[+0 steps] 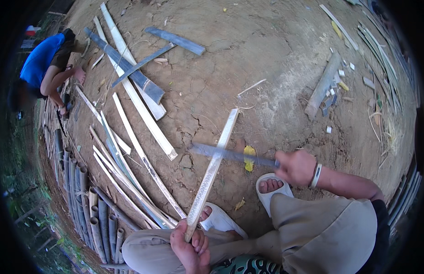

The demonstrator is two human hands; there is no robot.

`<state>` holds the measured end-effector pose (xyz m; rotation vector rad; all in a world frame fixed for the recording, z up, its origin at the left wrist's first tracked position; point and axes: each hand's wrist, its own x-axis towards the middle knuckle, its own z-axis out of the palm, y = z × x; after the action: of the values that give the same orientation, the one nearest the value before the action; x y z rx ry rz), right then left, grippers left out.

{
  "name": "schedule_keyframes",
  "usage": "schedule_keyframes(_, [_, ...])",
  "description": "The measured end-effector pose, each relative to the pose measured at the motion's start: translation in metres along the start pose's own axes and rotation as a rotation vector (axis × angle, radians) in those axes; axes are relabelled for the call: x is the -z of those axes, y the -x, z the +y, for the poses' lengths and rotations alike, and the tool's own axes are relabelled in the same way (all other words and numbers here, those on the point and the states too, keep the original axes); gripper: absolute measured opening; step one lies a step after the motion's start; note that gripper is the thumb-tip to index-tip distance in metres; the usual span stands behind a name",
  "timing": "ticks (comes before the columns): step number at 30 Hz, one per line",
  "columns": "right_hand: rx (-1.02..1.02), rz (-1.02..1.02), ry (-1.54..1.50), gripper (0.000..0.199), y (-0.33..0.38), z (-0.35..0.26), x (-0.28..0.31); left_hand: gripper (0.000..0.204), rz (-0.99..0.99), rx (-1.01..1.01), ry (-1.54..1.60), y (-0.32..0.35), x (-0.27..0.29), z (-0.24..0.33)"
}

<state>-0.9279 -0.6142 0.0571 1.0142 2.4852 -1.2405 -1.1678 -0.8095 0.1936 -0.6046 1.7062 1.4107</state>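
"Bamboo strip (pixel 206 182), central in the view: how is it supported?"

"Left hand (pixel 190 246), at six o'clock, grasps its near end; its far end points just short of one o'clock, above bare soil (pixel 276 123)."

"And the other hand?"

"The right hand (pixel 298 167), toward four o'clock, is clenched round the handle of a knife (pixel 241 155). The motion-blurred blade crosses the strip; whether they touch cannot be told."

"What surrounds them?"

"Pale strips (pixel 138 160) at eight o'clock; a split bamboo piece (pixel 323 84) at two; a crouching person in blue (pixel 41 61) at ten."
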Motion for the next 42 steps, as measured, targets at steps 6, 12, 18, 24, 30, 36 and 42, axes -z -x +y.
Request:
schedule_keyframes(6, [-0.093, 0.055, 0.115, 0.027, -0.013, 0.027, -0.013, 0.037, -0.176, 0.24, 0.272, -0.01, 0.014, -0.002])
schedule_keyframes(12, [0.209, -0.043, 0.328, 0.029, 0.001, -0.009, -0.003, 0.037, -0.153, 0.182, 0.196, -0.004, 0.013, -0.005])
schedule_keyframes(18, [-0.012, 0.043, 0.257, 0.032, -0.02, 0.012, 0.008, 0.037, -0.125, 0.165, 0.224, 0.003, 0.01, -0.003])
schedule_keyframes(24, [-0.226, 0.122, 0.185, 0.03, -0.036, 0.041, 0.004, 0.038, -0.158, 0.226, 0.308, -0.009, 0.011, -0.003])
schedule_keyframes(30, [-0.048, 0.012, 0.241, 0.026, -0.021, 0.004, 0.013, 0.038, -0.2, 0.234, 0.316, -0.013, 0.019, -0.004])
schedule_keyframes(36, [-0.204, 0.134, 0.125, 0.025, -0.023, 0.034, 0.021, 0.036, -0.231, 0.322, 0.408, -0.01, 0.019, -0.002])
schedule_keyframes(42, [-0.084, 0.124, 0.137, 0.025, -0.012, 0.011, 0.017, 0.028, -0.365, 0.547, 0.53, 0.005, 0.021, -0.005])
